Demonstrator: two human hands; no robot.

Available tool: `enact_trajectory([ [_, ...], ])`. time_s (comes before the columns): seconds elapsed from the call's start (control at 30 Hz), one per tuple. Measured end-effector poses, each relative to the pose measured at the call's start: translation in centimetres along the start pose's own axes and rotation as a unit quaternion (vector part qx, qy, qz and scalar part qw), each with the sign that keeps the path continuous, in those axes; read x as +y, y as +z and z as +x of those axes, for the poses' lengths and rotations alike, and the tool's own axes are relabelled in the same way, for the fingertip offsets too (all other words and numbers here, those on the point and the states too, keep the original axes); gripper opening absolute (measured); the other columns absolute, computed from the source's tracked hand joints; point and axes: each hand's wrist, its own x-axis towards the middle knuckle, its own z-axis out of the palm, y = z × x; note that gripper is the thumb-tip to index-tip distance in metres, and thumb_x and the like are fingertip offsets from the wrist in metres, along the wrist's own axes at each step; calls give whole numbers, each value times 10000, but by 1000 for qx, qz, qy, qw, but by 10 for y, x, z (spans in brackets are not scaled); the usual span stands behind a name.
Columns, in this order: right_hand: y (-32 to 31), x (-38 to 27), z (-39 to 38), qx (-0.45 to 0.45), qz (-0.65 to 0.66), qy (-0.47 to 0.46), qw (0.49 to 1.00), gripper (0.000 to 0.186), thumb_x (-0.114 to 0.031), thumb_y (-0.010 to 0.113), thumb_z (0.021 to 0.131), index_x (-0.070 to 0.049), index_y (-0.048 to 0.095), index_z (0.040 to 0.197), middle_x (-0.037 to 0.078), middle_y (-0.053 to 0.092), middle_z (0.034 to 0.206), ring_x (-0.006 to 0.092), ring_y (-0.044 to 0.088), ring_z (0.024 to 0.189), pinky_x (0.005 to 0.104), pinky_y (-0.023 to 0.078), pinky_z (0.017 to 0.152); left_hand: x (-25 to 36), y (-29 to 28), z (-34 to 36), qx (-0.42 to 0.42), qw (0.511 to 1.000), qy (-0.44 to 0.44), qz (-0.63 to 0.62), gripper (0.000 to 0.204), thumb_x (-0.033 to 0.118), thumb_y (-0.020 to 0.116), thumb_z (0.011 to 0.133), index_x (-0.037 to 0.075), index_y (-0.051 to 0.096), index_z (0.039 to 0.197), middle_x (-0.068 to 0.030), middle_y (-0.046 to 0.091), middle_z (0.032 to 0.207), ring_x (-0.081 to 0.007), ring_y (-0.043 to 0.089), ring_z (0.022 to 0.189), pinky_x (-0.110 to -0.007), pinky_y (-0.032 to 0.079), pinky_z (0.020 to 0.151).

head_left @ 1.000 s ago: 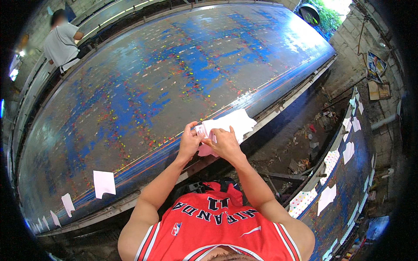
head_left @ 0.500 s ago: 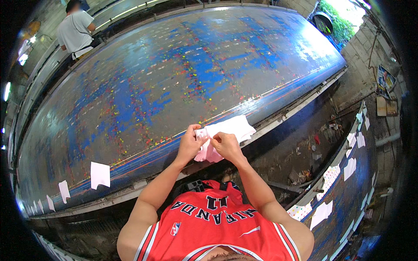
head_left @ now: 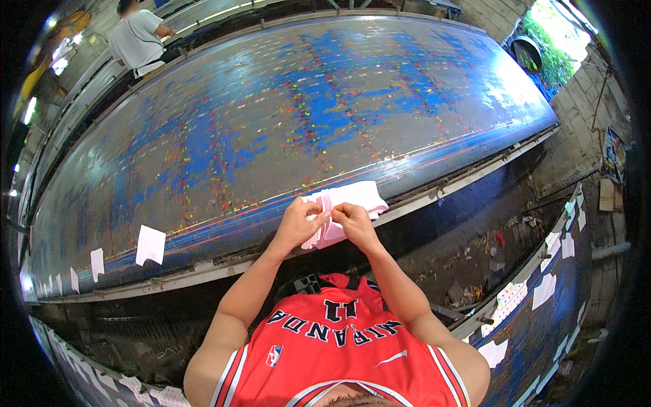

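Right fingers (head_left: 347, 210) have neared left fingers (head_left: 316, 222), partly hiding the pale bundle (head_left: 359, 196).

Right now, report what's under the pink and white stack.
The streaked table shows around the stack; whatever lies directly beneath the stack is covered and cannot be seen.

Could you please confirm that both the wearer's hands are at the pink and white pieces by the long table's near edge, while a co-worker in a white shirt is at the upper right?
Not quite: the head view shows the co-worker at the upper left. The left hand and right hand are indeed at the pink and white pieces by the long table's near edge.
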Motion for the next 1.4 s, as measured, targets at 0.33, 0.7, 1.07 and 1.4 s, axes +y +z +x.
enact_trajectory([
  [0.33,7,12,0,58,144,-8,988,293,-32,576,944,-12,483,1222,94,630,925,136,591,750,282,485,633,-11,17,-9,75,996,-35,-29,252,204,748,805,-36,674,822,-147,595,821,-252,614,788,-374,482,715],
  [0.7,2,12,0,22,50,-68,996,123,-36,671,883,-31,611,991,-34,540,757,35,484,675,197,386,589,-11,29,-16,106,982,-87,-131,232,148,797,816,-41,673,768,-76,604,873,-156,586,781,-319,481,704],
  [1.07,-6,6,-5,36,146,-68,986,398,78,645,879,-44,456,1208,-1,579,847,78,580,779,218,468,659,3,37,-17,131,949,-145,-246,201,107,820,801,-53,698,792,-65,608,864,-124,566,769,-284,472,667],
  [1.4,-23,8,-8,43,145,-84,985,445,55,680,875,-26,423,1230,35,597,891,84,589,765,214,492,654,33,44,-25,119,935,-163,-293,124,80,751,866,-14,706,799,11,611,785,-69,544,667,-251,439,606],
])
